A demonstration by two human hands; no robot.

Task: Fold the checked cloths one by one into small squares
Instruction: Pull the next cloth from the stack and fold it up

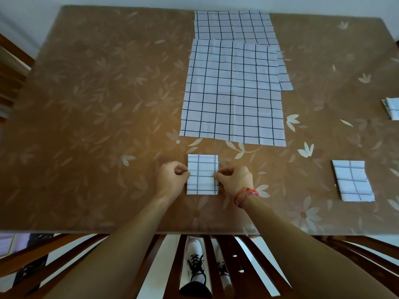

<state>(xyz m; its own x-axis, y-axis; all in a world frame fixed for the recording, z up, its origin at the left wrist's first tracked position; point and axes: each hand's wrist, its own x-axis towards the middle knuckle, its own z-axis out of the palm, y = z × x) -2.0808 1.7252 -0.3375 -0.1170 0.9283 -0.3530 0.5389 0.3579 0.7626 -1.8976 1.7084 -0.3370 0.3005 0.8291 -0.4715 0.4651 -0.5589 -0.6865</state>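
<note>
A small folded checked cloth (pixel 202 167) lies flat near the table's front edge, white with dark grid lines. My left hand (pixel 171 179) pinches its left edge with curled fingers. My right hand (pixel 234 179), with a red string band at the wrist, pinches its right edge. Beyond it a large unfolded checked cloth (pixel 233 93) lies spread flat, overlapping several more checked cloths (pixel 233 24) toward the far edge. A folded checked square (pixel 352 181) lies at the right, and another folded cloth (pixel 391 108) shows at the right border.
The table (pixel 97 115) has a brown flowered cover. A wooden chair back (pixel 216 262) stands at the near edge below my arms, with feet in white shoes visible through its slats. Another chair (pixel 10 76) stands at the left.
</note>
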